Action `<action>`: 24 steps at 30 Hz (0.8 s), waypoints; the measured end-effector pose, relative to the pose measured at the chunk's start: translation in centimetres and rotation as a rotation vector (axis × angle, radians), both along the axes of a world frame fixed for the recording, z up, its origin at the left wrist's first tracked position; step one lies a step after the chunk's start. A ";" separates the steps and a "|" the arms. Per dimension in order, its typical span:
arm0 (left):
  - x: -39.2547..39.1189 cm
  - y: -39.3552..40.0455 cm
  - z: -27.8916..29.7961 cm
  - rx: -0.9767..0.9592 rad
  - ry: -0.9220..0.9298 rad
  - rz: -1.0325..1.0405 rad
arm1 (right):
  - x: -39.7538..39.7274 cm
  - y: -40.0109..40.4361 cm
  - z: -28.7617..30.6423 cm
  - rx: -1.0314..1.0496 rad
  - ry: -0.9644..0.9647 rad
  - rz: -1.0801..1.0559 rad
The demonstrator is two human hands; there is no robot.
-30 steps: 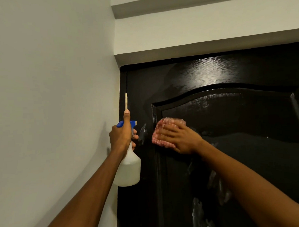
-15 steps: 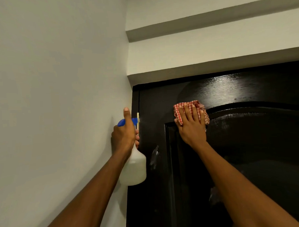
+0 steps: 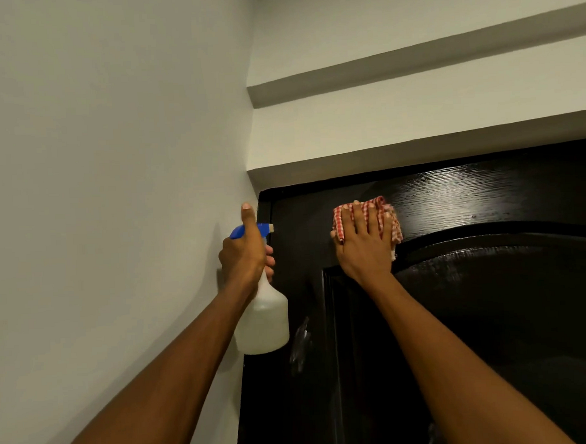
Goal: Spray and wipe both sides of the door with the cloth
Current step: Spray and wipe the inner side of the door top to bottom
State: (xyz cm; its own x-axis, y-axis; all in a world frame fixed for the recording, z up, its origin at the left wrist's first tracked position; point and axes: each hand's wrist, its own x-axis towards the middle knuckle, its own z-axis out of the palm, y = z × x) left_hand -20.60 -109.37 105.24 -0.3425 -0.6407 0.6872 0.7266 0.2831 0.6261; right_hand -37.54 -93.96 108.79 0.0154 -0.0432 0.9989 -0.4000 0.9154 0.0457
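Observation:
A glossy black door with an arched raised panel fills the right of the view. My right hand presses a red-and-white checked cloth flat against the door's top rail, just above the arch. My left hand grips a white spray bottle with a blue head by its neck, thumb up, at the door's left edge. The bottle's nozzle points at the door.
A pale wall runs along the left, meeting the door frame. Above the door sits a white lintel ledge and a second stepped ledge higher up. Wet streaks shine on the door's left stile.
My right hand has slid the cloth up from the panel's left corner onto the top rail. The view has tilted upward. My left hand still holds the bottle at the door's edge.

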 end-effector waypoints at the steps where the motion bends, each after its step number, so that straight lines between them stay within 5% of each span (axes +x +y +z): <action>1: 0.1 -0.1 0.1 0.008 0.003 0.004 | -0.1 0.0 0.5 0.013 0.004 0.005; 9: 0.5 -1.4 0.3 -0.062 -0.002 0.074 | 0.9 -3.0 5.8 -0.084 -0.029 0.027; 18: 0.3 -2.5 -1.3 -0.132 0.028 0.133 | 2.2 -10.2 5.0 0.514 -0.043 -0.021; 24: -0.3 -1.7 -2.0 -0.122 0.015 0.070 | 1.7 -0.7 5.9 0.151 -0.019 -0.014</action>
